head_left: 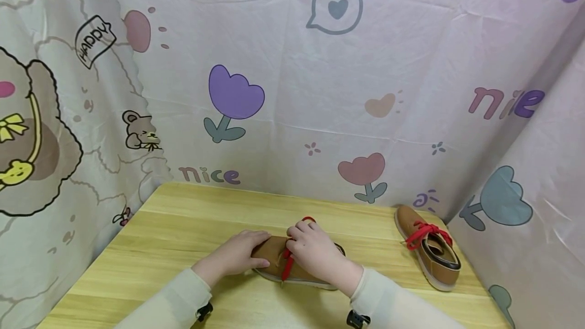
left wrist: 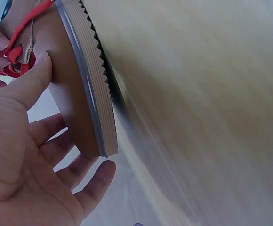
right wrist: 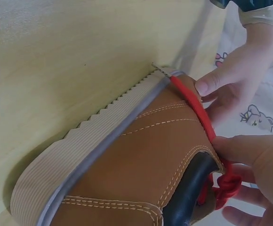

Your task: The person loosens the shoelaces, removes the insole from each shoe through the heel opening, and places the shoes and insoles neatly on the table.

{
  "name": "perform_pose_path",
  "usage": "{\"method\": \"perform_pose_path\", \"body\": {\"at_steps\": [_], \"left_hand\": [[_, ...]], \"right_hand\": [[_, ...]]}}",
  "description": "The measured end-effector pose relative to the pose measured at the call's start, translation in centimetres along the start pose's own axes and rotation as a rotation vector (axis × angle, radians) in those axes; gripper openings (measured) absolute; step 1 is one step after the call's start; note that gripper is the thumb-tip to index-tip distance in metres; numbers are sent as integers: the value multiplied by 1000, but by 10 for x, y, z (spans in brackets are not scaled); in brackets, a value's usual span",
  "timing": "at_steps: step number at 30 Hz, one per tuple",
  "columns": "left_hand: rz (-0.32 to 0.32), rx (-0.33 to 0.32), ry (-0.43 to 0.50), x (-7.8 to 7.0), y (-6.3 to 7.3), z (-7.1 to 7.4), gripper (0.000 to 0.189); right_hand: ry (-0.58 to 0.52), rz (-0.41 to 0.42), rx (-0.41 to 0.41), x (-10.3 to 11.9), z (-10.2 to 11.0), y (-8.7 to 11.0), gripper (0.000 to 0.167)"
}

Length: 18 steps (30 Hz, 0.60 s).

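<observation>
A brown shoe (head_left: pixel 303 274) with a pale ridged sole sits near the front of the table, its toe to the left. My left hand (head_left: pixel 238 254) holds the toe, thumb on the near side and fingers spread round the far side, as the left wrist view shows. Over the laced opening, my right hand (head_left: pixel 317 250) pinches the red shoelace (right wrist: pixel 197 106) by its knot. One lace end hangs down the shoe's near side to a frayed tip. In the head view the right hand hides most of the knot.
Another brown shoe (head_left: pixel 440 260), its red lace tied in a bow (head_left: pixel 427 232), stands at the table's right side. Behind the wooden table (head_left: pixel 192 217) hangs a printed curtain (head_left: pixel 292 90), which also runs along both sides.
</observation>
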State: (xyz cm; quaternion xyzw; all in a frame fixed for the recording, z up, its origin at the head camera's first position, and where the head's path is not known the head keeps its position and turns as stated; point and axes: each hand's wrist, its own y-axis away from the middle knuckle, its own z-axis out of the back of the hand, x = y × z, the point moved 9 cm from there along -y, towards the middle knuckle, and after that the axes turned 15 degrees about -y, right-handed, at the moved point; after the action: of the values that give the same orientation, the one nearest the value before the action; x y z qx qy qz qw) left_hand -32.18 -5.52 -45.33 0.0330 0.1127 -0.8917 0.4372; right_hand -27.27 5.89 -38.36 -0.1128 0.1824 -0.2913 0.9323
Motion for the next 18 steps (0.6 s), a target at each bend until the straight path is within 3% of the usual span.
{"method": "perform_pose_path", "body": {"at_steps": [5,18], "left_hand": [[7,6,7,0,0,0,70],[22,19,9,0,1,1,70]], "right_hand": [[16,12,16,2,2,0,2],[-5,20,9,-4,15,-3,10]]}}
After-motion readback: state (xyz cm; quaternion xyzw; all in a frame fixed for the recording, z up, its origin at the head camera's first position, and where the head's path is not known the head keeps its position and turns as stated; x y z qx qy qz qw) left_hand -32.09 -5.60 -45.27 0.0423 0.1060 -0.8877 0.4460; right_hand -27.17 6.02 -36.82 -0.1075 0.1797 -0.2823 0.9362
